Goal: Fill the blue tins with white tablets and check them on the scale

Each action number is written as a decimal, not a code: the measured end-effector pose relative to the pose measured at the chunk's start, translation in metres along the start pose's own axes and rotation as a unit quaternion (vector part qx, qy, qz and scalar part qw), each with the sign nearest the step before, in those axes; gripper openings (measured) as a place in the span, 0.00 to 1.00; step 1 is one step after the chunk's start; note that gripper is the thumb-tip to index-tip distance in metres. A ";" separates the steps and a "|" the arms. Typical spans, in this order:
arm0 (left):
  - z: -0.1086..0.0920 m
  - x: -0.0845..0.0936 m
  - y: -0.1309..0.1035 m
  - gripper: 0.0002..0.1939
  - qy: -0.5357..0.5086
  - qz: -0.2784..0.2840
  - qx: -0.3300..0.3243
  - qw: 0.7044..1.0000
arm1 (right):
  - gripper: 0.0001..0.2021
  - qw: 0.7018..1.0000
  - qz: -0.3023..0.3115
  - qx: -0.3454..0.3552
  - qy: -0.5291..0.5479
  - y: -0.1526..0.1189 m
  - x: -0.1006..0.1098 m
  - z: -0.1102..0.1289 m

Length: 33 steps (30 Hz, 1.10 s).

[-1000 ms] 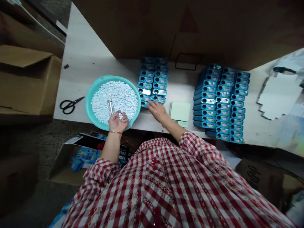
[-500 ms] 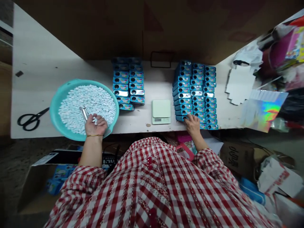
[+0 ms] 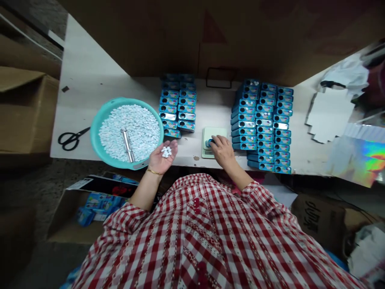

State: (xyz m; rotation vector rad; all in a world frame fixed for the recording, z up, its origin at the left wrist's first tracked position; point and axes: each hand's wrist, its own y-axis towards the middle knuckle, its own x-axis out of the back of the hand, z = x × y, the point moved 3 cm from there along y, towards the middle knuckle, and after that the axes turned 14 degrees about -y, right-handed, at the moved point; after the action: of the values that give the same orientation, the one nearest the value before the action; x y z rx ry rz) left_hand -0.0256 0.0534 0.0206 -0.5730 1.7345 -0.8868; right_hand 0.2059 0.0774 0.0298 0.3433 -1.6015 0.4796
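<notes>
My left hand [image 3: 163, 157] is palm up beside the teal basin [image 3: 96, 138], its fingers curled around a small heap of white pellets [image 3: 166, 151]. White pellets [image 3: 141, 124] fill much of the basin, and a metal tube-like scoop [image 3: 127, 145] lies on them. My right hand [image 3: 221, 151] grips a small blue box [image 3: 210, 142] over the pale green scale [image 3: 214, 131]; the fingers partly hide the box. Rows of blue boxes [image 3: 264, 129] stand just right of the scale, some with white pellets on top.
More blue boxes [image 3: 177, 107] stand between basin and scale. Black scissors [image 3: 72, 139] lie left of the basin. A big cardboard box [image 3: 186, 36] rises at the back. White cardboard [image 3: 329, 114] and shiny sheets [image 3: 357, 150] lie at the right.
My left hand has moved right, out of the basin, with pellets; the scoop now lies on the pellets. My right hand has brought a blue box from the right rows to the scale. The view has shifted.
</notes>
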 end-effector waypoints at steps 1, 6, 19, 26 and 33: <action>0.008 0.001 0.000 0.14 0.007 0.012 0.018 1.000 | 0.14 1.000 -0.006 0.011 0.027 0.001 0.002 0.013; 0.034 0.017 0.002 0.16 0.020 0.010 0.064 0.998 | 0.21 0.989 0.024 0.068 0.129 0.007 0.012 0.089; 0.057 0.027 0.011 0.17 -0.008 -0.044 0.092 0.995 | 0.14 0.988 0.052 0.078 0.119 0.014 -0.011 0.105; 0.067 0.002 0.009 0.16 0.011 -0.035 0.093 0.995 | 0.13 0.981 0.059 0.032 0.184 0.014 -0.010 0.077; 0.099 -0.042 0.014 0.07 0.067 0.024 0.067 0.995 | 0.08 0.953 -0.067 -0.097 0.279 -0.006 -0.005 0.008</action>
State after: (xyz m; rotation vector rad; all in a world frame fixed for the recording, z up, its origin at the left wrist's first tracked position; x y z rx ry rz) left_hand 0.0826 0.0647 0.0179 -0.3885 1.7848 -1.0178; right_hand 0.2019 0.0680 0.0246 0.1451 -1.0544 0.2775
